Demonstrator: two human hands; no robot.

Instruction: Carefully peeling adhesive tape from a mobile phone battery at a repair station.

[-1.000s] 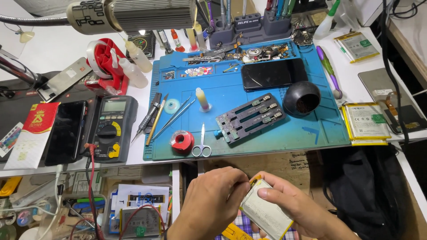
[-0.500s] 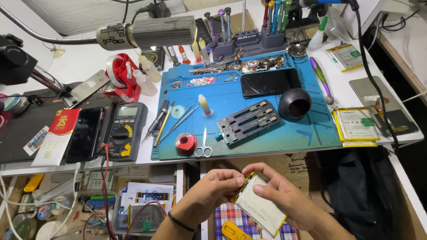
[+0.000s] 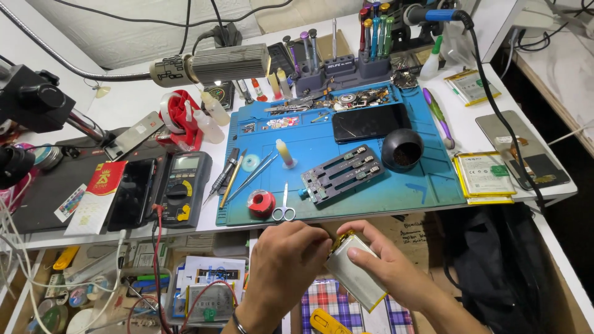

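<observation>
Since the earlier frame both hands have shifted right and nearer the counter (image 3: pixel 185 124) edge. In the head view, the right hand (image 3: pixel 380 269) grips a flat silver battery (image 3: pixel 354 278) below the blue mat (image 3: pixel 396 185); the left hand (image 3: pixel 288 260) pinches its top corner, near the scissors (image 3: pixel 284 209).

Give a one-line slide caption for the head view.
Both hands, left hand and right hand, hold a silver battery below a blue mat.

Both hands meet low, close to the body.
Left hand (image 3: pixel 288 263) fisted, knuckles up; right hand (image 3: pixel 383 269) curled, fingers (image 3: pixel 359 253) gripping.
</observation>
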